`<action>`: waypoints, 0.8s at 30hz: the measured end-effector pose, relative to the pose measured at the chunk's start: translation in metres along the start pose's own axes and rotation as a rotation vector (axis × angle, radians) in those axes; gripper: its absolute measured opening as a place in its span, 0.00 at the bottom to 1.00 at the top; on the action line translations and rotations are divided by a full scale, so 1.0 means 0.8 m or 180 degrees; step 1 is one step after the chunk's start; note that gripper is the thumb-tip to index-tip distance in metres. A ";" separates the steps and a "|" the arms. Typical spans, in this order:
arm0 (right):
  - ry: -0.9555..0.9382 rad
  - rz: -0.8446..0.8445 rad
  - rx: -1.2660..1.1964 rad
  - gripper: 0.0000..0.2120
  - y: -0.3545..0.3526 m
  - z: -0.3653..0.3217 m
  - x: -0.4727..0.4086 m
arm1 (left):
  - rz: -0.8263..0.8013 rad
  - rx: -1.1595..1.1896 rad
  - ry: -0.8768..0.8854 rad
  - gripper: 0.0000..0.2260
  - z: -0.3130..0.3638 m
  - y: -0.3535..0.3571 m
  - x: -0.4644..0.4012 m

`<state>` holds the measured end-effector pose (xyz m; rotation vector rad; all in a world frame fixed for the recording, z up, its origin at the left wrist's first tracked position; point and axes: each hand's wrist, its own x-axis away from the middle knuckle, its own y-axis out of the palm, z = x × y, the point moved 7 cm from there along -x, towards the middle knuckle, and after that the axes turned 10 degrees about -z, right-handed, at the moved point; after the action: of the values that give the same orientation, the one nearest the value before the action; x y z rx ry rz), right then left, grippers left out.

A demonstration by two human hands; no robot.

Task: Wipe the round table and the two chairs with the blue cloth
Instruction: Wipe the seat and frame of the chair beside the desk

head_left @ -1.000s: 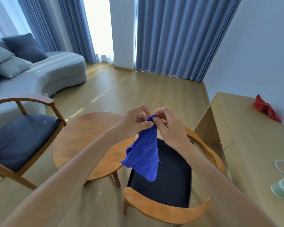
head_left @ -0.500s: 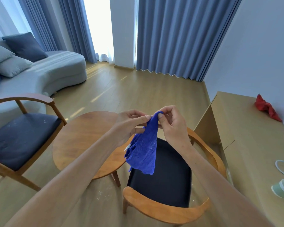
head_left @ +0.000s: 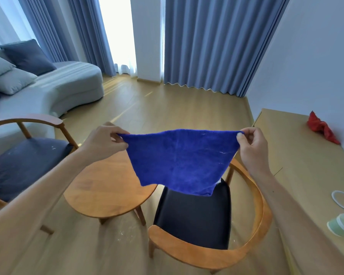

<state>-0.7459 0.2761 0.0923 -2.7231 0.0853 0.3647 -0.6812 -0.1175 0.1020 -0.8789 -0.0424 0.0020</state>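
The blue cloth [head_left: 181, 159] hangs spread out flat in the air in front of me. My left hand [head_left: 103, 142] pinches its upper left corner and my right hand [head_left: 250, 147] pinches its upper right corner. Below the cloth stands the round wooden table [head_left: 105, 187], partly hidden by it. A wooden chair with a black seat [head_left: 195, 219] stands to the table's right, under the cloth's lower edge. A second wooden chair with a dark blue seat [head_left: 22, 165] stands to the table's left; pale specks lie on its seat.
A light wooden desk [head_left: 306, 165] runs along the right wall, with a red cloth [head_left: 322, 128] at its far end and pale cups [head_left: 340, 225] near me. A grey sofa [head_left: 54, 90] with cushions sits at the left. Blue curtains hang at the back.
My hands have moved apart from each other, pulling the bunched cloth open into a flat sheet held by its two top corners.
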 end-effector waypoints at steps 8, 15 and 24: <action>0.0327 -0.0053 0.0066 0.02 -0.010 0.019 -0.008 | 0.0417 -0.0467 -0.0049 0.08 -0.015 0.003 -0.011; 0.0715 -0.0121 0.0072 0.02 -0.003 0.040 -0.003 | -0.0027 -0.0462 -0.0718 0.13 -0.039 0.026 -0.019; 0.1127 -0.0382 -0.0323 0.03 0.023 0.048 0.012 | -0.0264 0.1473 -0.1260 0.08 -0.042 0.069 -0.008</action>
<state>-0.7482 0.2735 0.0489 -2.8465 -0.0008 -0.1538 -0.6854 -0.1080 0.0376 -0.4028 -0.4322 0.1047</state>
